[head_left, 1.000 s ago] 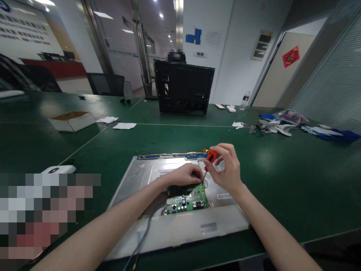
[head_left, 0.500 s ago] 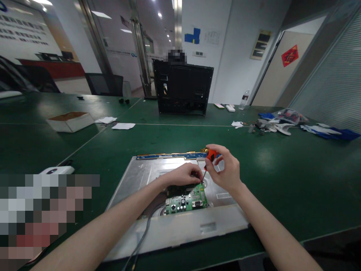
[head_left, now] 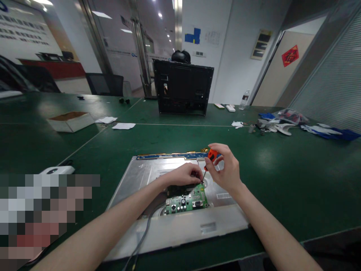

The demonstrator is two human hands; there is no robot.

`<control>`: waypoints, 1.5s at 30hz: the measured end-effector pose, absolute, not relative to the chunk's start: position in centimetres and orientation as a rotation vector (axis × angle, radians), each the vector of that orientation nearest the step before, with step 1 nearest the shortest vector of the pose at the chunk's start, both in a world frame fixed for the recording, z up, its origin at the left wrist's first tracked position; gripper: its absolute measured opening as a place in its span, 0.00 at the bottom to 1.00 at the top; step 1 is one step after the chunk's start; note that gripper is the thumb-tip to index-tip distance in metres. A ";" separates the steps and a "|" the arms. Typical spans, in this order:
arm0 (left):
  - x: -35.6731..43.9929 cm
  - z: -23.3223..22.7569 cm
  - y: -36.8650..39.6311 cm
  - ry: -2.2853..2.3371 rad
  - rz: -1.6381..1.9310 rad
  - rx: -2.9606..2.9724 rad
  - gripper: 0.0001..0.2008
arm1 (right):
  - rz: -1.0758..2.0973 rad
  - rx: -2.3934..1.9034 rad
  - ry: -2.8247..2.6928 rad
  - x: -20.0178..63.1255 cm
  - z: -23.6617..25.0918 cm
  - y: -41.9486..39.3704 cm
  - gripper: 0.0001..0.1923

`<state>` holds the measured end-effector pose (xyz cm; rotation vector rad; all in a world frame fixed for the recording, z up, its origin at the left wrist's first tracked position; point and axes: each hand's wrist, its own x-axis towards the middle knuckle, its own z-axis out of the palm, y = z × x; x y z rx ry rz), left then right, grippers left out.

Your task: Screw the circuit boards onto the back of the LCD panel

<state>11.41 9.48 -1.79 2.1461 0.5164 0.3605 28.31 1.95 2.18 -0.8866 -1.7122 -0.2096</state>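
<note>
Right hand [head_left: 227, 169] pinching orange-handled screwdriver [head_left: 208, 162], tip on green circuit board [head_left: 187, 201]; left hand [head_left: 184, 175] fingers curled on board; flat metal monitor back [head_left: 141, 175]; far-left open cardboard box [head_left: 71, 121], contents unclear.

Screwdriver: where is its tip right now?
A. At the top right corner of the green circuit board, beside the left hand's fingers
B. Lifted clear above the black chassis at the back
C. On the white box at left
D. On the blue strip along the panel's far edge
A. The right hand holds the orange-handled screwdriver tilted, its tip down at the circuit board corner by the left hand.
</note>
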 end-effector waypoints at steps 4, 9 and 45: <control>11.4 -1.7 9.4 0.519 0.351 2.163 0.03 | -0.242 -0.912 -1.726 28.3 2.4 1.8 0.16; 11.4 -1.7 9.3 0.505 0.359 2.155 0.04 | -0.220 -0.905 -1.753 28.3 2.6 1.6 0.18; 11.5 -1.7 9.5 0.546 0.342 2.184 0.03 | -0.278 -0.942 -1.708 28.3 2.5 1.8 0.15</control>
